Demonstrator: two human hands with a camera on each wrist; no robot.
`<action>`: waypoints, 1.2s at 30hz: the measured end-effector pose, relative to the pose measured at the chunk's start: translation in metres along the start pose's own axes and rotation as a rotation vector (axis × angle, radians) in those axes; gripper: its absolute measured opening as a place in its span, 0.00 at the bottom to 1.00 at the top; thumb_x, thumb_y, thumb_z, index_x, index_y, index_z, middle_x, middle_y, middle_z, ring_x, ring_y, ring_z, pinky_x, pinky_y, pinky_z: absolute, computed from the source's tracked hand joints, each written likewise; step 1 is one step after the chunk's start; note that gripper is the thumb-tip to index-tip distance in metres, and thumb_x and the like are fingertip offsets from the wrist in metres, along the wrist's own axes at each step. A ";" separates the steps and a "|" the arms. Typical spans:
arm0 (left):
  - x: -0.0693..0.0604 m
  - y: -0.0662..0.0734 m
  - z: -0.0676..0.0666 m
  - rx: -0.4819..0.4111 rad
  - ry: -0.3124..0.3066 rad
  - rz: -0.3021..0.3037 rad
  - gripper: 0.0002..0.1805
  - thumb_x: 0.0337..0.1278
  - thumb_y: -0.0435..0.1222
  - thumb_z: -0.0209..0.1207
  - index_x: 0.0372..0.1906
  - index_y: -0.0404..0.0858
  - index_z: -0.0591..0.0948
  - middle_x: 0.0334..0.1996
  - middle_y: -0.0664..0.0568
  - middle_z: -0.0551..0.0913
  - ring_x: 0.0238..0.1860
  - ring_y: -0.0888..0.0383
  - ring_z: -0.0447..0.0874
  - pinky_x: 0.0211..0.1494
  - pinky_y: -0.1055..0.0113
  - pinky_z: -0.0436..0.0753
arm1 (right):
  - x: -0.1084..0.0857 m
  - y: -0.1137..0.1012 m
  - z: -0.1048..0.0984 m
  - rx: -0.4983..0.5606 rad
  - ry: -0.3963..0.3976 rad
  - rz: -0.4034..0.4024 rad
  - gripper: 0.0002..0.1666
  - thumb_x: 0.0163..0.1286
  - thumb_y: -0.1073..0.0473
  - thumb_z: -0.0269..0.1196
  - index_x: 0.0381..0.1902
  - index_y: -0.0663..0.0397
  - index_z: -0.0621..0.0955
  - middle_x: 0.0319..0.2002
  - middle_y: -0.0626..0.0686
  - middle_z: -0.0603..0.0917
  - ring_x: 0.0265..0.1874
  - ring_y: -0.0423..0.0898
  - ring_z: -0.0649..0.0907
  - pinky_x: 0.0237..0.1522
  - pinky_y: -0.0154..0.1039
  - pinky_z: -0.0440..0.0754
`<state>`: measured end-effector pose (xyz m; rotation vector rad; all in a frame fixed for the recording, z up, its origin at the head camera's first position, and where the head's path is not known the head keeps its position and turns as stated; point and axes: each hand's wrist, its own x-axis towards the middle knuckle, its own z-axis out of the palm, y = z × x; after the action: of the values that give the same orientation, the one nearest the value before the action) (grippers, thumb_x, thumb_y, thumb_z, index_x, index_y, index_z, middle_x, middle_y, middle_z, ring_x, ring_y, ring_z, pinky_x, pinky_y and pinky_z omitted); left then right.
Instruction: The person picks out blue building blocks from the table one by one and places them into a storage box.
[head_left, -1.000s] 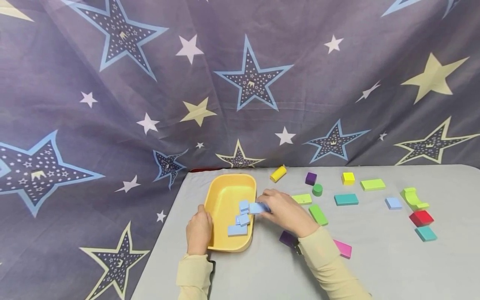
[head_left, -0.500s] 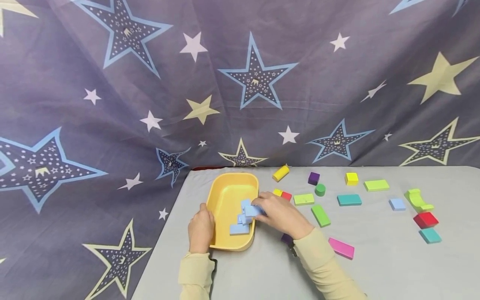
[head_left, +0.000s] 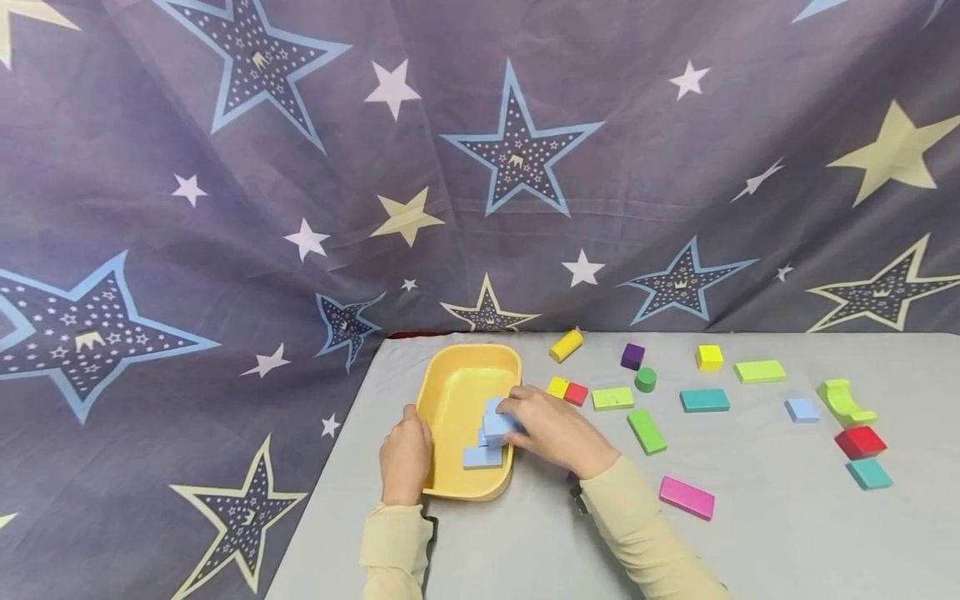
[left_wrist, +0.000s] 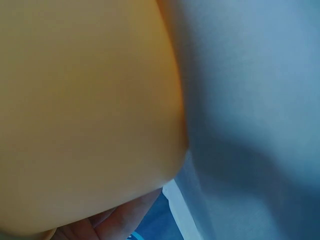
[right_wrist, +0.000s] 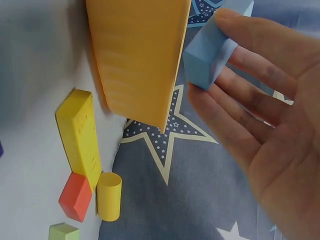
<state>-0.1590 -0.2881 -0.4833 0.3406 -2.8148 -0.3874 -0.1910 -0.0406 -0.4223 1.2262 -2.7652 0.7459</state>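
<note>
A yellow plastic bin (head_left: 457, 396) stands on the left part of the table, and my left hand (head_left: 405, 457) grips its left wall. The bin's side (left_wrist: 90, 110) fills much of the left wrist view, with some fingers (left_wrist: 130, 215) at its lower edge. Over the bin's right side, my right hand (head_left: 555, 427) pinches a light blue rectangular block (head_left: 497, 425). In the right wrist view, thumb and fingertips hold this block (right_wrist: 210, 55) above the rim. Under it lie light blue blocks, one long block (head_left: 482, 457) plainly visible; the others are partly hidden.
Right of the bin are scattered a red block (head_left: 576, 393), a yellow cylinder (head_left: 566, 345), a green block (head_left: 647, 431), a magenta block (head_left: 687, 498), a teal block (head_left: 704, 401), a small light blue block (head_left: 802, 410) and several others. A star-patterned curtain (head_left: 615, 167) hangs behind.
My right hand has carried the light blue block leftward, from the bin's right rim to over the blocks inside. Yellow and red blocks behind that hand have come into view. The left hand keeps its grip.
</note>
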 end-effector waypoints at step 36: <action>0.001 0.000 0.000 0.002 -0.018 -0.002 0.10 0.67 0.32 0.56 0.46 0.29 0.74 0.28 0.32 0.84 0.28 0.34 0.85 0.29 0.43 0.79 | 0.018 -0.005 0.031 0.003 -0.041 -0.099 0.09 0.61 0.58 0.72 0.38 0.56 0.86 0.33 0.48 0.78 0.32 0.41 0.74 0.36 0.31 0.76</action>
<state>-0.1600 -0.2880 -0.4825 0.3419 -2.8328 -0.3904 -0.1948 -0.0690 -0.4436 1.3824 -2.7122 0.7258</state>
